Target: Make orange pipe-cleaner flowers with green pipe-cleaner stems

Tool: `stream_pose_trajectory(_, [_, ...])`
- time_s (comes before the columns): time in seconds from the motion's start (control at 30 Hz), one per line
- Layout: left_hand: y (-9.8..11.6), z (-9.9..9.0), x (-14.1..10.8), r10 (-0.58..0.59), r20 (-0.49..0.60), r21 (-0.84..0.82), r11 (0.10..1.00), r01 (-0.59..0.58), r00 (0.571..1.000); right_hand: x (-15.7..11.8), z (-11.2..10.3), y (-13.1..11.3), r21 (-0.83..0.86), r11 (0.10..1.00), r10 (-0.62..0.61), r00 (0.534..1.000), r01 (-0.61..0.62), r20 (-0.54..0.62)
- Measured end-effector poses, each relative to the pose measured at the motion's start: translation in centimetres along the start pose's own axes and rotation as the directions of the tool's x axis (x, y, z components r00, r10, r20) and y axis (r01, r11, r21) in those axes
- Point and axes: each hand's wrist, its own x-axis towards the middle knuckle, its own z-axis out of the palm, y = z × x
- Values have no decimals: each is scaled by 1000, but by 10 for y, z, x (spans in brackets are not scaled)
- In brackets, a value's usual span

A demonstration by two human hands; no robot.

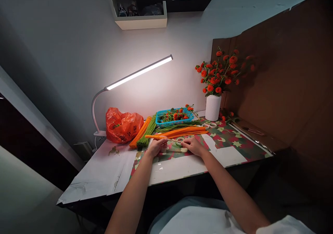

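An orange pipe cleaner [152,136] is stretched between my two hands, just above the table. My left hand [156,147] is closed on its fuzzy part, and a thin pale length runs on from there to the right. At that far end, the fingertips of my right hand [194,146] are pinched together around it. Behind my hands lie a bundle of orange pipe cleaners [186,132] and a bundle of green pipe cleaners [147,132]. A tape roll [179,140] rests on the tabletop between my hands, partly covered.
A blue basket [170,124] holds small orange flowers with green stems. To its left sits a red plastic bag [122,124] beside the clamp of a lit lamp [140,73]. A white vase [213,108] of orange flowers stands at the back right, near more tape rolls [212,125].
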Motion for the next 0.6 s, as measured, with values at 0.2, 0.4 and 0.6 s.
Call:
stream_pose_trajectory(0.2, [8,5,-6,32,8,-73,997,-32,999,-3,-7,4,40,998,50,999,-50,-3])
stream_pose_trajectory(0.4, [12,8,-10,31,7,-108,994,-30,999,-5,-12,-1,162,983,98,994,-90,-38])
stream_pose_trajectory(0.6, [13,7,-10,21,14,-118,993,-20,1000,-4,-14,-2,336,932,176,980,-136,-93])
